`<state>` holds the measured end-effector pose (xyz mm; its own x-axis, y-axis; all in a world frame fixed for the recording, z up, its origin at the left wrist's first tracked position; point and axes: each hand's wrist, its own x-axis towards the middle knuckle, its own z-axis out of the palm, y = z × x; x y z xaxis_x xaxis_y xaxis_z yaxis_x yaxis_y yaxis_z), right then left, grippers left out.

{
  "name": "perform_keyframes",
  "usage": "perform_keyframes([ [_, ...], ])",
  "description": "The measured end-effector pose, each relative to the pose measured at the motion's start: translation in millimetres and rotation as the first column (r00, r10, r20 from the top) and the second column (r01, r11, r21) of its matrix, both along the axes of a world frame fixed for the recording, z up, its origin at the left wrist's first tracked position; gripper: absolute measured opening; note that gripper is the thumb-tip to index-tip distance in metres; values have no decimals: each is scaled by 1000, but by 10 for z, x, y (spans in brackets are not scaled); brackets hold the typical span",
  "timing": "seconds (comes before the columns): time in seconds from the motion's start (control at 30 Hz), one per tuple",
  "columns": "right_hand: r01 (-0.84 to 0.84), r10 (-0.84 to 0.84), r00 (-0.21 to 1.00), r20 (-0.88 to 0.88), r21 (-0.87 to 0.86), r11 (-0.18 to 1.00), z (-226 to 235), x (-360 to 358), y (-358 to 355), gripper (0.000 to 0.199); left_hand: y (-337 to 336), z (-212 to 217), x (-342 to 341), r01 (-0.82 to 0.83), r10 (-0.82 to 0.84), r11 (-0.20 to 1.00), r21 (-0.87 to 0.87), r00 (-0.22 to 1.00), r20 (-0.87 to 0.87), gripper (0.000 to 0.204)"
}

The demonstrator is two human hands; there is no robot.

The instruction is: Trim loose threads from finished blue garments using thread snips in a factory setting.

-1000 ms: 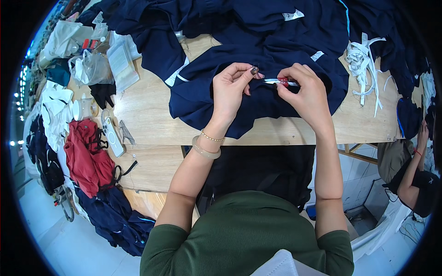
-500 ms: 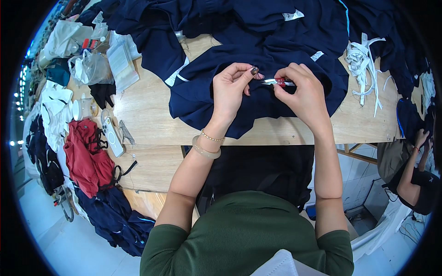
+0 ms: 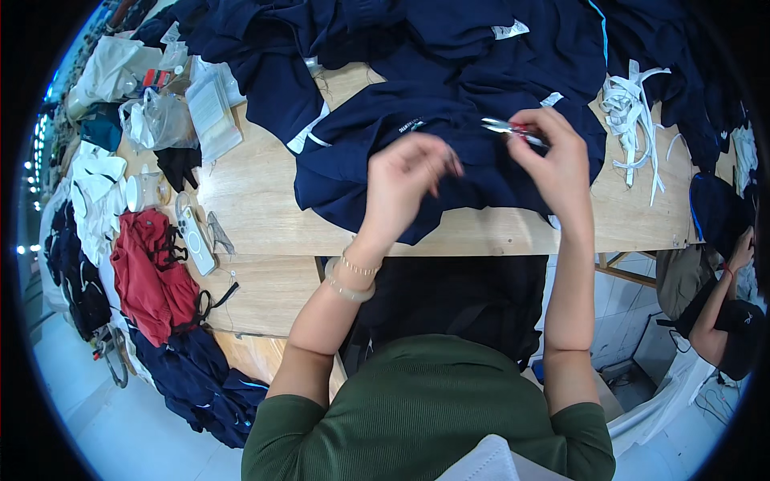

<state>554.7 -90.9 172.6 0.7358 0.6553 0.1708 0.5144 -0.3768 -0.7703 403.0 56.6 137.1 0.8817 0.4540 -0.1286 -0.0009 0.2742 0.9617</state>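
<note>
A navy garment [image 3: 353, 176] lies rumpled on the table in front of me, with a small white print showing near its middle. My right hand [image 3: 555, 164] is closed round a pair of thread snips [image 3: 507, 128] with silver blades and some red on the handle. The snips are held over the garment, blades pointing left. Left of them, my left hand [image 3: 407, 180] hovers above the garment's near part, fingers curled and smeared by motion. Whether anything is between those fingers I cannot make out.
More navy garments [image 3: 337, 32] are heaped along the far side. White fabric strips [image 3: 630, 108] lie at the right. To the left are clear plastic bags [image 3: 158, 120], a phone [image 3: 197, 240] and a red bag [image 3: 152, 276]. Another person's arm [image 3: 718, 305] shows at far right.
My hands have drawn apart: the right has moved right with the snips, and the left has pulled slightly toward me. The print on the garment has come into view.
</note>
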Motion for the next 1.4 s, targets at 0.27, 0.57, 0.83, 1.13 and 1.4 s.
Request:
perform_keyframes([
  [0.27,147,-35,920,-390,260,954,-55,75,-164,17,-281,117,-163,181,-143,719,671,983,-111,12],
  [0.57,152,-36,903,-429,241,959,-258,73,-133,16,-113,-199,207,-70,94,916,396,995,-41,8],
  [0.83,147,-20,901,-433,263,953,-320,92,-145,18,-21,63,-175,-146,150,986,76,987,-51,20],
  [1.13,183,-11,875,-483,309,933,-237,50,-152,21,-224,9,-24,-17,91,545,839,995,-39,3],
  [1.4,17,-30,997,-75,-171,985,-328,-97,-101,17,12,-140,293,-23,153,310,950,988,-26,29],
])
